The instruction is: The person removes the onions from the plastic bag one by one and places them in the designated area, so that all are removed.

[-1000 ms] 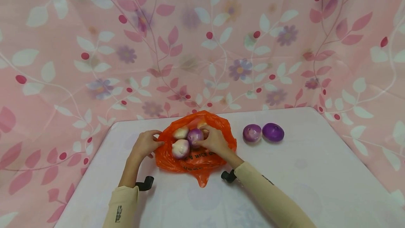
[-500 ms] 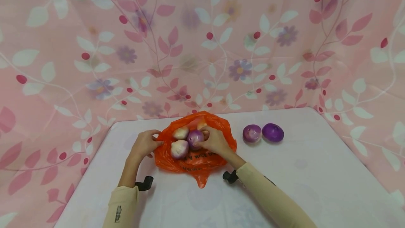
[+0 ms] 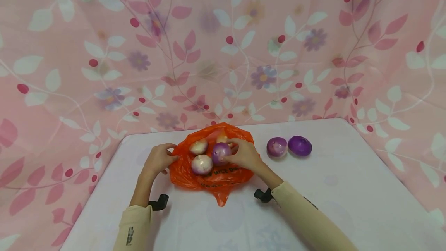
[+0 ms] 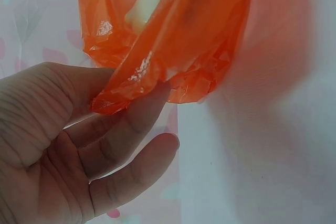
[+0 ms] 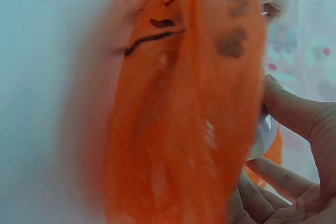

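An orange plastic bag (image 3: 184,175) with dark printed letters sits spread wide at the mouth near the table's middle. My left hand (image 3: 160,159) pinches its left rim between thumb and fingers; the left wrist view shows the thin film (image 4: 152,72) caught there. With thumb and fingertips my right hand (image 3: 245,155) grips a purple onion (image 3: 221,153) over the bag's opening. Beside it in the bag lie a white-and-purple onion (image 3: 201,164) and a pale onion (image 3: 199,147). Another pale shape behind the held onion is partly hidden. In the right wrist view the bag covers most of the held onion.
Two purple onions, a lighter one (image 3: 277,147) and a darker one (image 3: 300,146), stand side by side right of the bag on the white tabletop (image 3: 331,200). A pink floral curtain (image 3: 223,49) hangs behind the table.
My right hand has drawn the purple onion slightly right and away from the other onions. The white-and-purple onion has shifted a little. My left hand keeps its place on the rim.
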The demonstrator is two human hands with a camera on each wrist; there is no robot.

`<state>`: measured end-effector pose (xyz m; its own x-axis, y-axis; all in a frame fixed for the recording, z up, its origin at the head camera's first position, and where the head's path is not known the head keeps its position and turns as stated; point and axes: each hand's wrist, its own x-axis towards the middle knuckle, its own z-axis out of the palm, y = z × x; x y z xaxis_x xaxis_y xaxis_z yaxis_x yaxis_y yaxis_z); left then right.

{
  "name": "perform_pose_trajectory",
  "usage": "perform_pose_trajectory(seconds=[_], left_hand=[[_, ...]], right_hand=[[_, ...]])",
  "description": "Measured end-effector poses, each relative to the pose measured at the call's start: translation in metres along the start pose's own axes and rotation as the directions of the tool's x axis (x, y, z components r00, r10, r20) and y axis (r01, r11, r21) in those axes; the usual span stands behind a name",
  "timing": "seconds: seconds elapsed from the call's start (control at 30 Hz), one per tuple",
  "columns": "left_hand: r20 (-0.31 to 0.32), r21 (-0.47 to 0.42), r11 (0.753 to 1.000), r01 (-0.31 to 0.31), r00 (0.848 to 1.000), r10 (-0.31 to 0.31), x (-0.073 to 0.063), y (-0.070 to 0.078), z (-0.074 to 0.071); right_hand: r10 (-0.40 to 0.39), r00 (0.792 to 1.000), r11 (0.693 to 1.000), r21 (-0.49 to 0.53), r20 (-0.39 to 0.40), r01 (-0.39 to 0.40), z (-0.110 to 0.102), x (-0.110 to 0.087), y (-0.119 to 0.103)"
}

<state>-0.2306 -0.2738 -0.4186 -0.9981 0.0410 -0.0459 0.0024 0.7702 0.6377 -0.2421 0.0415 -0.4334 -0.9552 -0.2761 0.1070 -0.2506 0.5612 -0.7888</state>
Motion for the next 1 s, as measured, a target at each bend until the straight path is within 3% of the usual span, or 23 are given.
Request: perform_pose_trajectory(seconds=[0.23,0.43,0.67,1.0], left_hand=[[-0.004,0.001,1.000,-0.008,1.000,0.008,0.000,-0.001,-0.001],[-0.007,0.000,1.000,0.000,1.000,0.000,-0.002,-0.001,-0.002],[-0.028,0.006,1.000,0.000,1.000,0.000,-0.003,-0.003,-0.001],[-0.038,0.001,1.000,-0.019,0.999,0.019,-0.002,-0.005,0.000]], right_hand=[[0.021,1.000,0.999,-0.029,0.001,-0.021,-0.020,-0.007,0.001],[0.089,0.996,0.995,0.050,-0.005,-0.088,-0.041,-0.016,0.001],[0.078,0.997,0.989,0.129,-0.016,-0.076,-0.063,-0.023,0.004],[0.093,0.994,0.991,0.099,-0.051,-0.088,-0.098,-0.036,0.019]])
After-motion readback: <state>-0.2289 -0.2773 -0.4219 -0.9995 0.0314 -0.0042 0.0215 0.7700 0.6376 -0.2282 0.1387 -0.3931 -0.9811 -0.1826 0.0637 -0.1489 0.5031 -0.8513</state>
